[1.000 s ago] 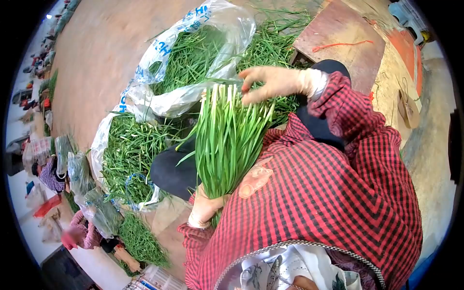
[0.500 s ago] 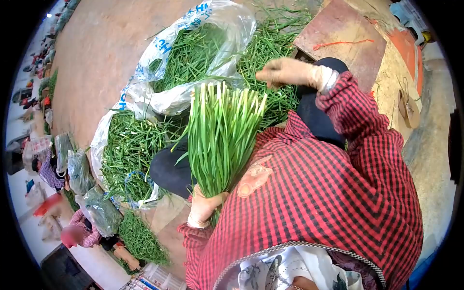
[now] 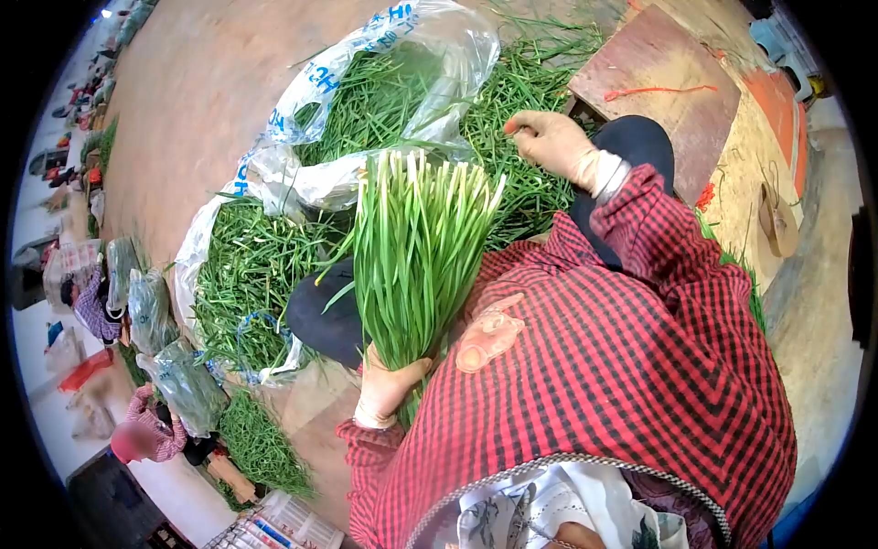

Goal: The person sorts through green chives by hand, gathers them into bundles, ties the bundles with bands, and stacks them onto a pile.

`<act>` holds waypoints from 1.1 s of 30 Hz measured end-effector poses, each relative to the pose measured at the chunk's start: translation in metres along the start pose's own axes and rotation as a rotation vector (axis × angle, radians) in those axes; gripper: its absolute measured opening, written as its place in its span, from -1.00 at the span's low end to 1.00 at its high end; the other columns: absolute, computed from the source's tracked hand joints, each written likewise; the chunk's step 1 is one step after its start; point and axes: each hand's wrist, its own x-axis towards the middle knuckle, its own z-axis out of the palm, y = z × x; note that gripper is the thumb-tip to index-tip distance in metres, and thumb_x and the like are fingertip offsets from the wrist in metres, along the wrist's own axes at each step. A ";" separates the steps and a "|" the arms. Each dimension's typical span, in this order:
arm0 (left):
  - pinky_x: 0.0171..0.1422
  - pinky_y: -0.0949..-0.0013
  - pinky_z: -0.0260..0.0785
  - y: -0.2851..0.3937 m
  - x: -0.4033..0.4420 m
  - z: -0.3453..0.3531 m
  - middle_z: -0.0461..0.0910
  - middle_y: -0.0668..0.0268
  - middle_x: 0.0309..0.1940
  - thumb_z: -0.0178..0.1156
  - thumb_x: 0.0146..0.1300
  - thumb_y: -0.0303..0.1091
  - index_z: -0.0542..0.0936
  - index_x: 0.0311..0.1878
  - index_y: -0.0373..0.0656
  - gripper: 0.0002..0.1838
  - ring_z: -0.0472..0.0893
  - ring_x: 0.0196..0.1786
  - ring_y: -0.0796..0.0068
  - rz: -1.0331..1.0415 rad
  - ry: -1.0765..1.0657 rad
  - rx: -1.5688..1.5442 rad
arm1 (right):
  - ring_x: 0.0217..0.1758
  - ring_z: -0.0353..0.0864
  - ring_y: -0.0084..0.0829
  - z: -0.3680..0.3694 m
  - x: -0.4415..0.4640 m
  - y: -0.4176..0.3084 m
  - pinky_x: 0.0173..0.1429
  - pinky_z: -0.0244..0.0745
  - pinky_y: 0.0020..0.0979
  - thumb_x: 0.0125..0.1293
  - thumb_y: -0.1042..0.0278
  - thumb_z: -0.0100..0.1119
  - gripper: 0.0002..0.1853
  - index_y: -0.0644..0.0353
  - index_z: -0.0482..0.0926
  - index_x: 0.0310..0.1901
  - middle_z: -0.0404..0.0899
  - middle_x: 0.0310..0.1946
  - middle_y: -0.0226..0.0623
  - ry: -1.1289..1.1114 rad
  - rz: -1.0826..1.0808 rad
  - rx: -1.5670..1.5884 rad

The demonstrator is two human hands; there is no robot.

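Observation:
My gloved left hand (image 3: 388,386) is wrapped round the lower, leafy part of a large bunch of green stalks (image 3: 416,261), whose pale cut ends point up and away from me. To the right of those ends, my gloved right hand (image 3: 554,145) hovers over loose greens (image 3: 517,101), fingers curled with the fingertips close together. Whether anything small is between them cannot be made out. Beyond the bunch lies an open clear plastic bag (image 3: 315,87) with blue lettering, full of cut greens. More greens (image 3: 261,284) lie in plastic at the left.
A worn board (image 3: 654,87) with a red string (image 3: 658,91) stands at the upper right, near my knee. A tape roll (image 3: 777,220) lies at the far right. At the left are a co-worker (image 3: 151,430), filled plastic bags (image 3: 187,384) and a pile of greens (image 3: 265,444).
My right hand has moved away from the stalk ends, to the right, and its fingers have curled. The bunch has shifted slightly left in my left hand. The view has turned a little.

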 end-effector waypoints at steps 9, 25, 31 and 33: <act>0.03 0.37 0.48 0.008 -0.003 -0.010 0.70 0.30 -0.15 0.30 -0.02 -0.59 0.56 0.08 -0.25 -0.51 0.65 -0.12 0.51 0.125 0.025 0.329 | -0.25 0.59 -0.53 0.011 -0.003 -0.009 -0.04 0.49 -0.45 0.29 0.15 0.26 -0.70 0.25 0.63 -0.17 0.66 -0.35 -0.35 -0.337 -0.227 0.075; -0.15 0.09 0.50 0.036 0.005 0.006 0.57 0.21 -0.25 0.31 -0.23 -0.42 0.34 0.41 0.20 -0.05 0.62 -0.16 0.06 0.359 0.184 1.378 | -0.09 0.64 0.04 0.102 0.004 -0.114 0.07 0.49 -0.09 0.22 -0.01 0.17 -0.57 0.15 0.55 -0.02 0.66 -0.25 -0.02 -0.514 -0.539 -0.418; -0.13 0.12 0.49 0.012 0.003 -0.008 0.58 0.20 -0.19 0.30 -0.23 -0.47 0.38 0.39 0.21 -0.07 0.62 -0.14 0.07 0.335 0.199 1.368 | -0.14 0.66 -0.06 0.081 0.028 -0.083 -0.03 0.54 -0.16 0.39 0.15 0.02 -0.76 0.04 0.59 -0.07 0.67 -0.23 -0.11 0.056 -0.510 -0.113; -0.11 0.14 0.50 0.005 0.002 -0.010 0.59 0.20 -0.15 0.30 -0.23 -0.49 0.38 0.39 0.20 -0.07 0.63 -0.13 0.07 0.457 0.291 1.241 | -0.11 0.65 -0.20 0.047 0.041 -0.065 0.04 0.50 -0.25 0.43 0.10 0.01 -0.72 0.05 0.61 -0.06 0.67 -0.23 -0.18 0.088 -0.401 0.045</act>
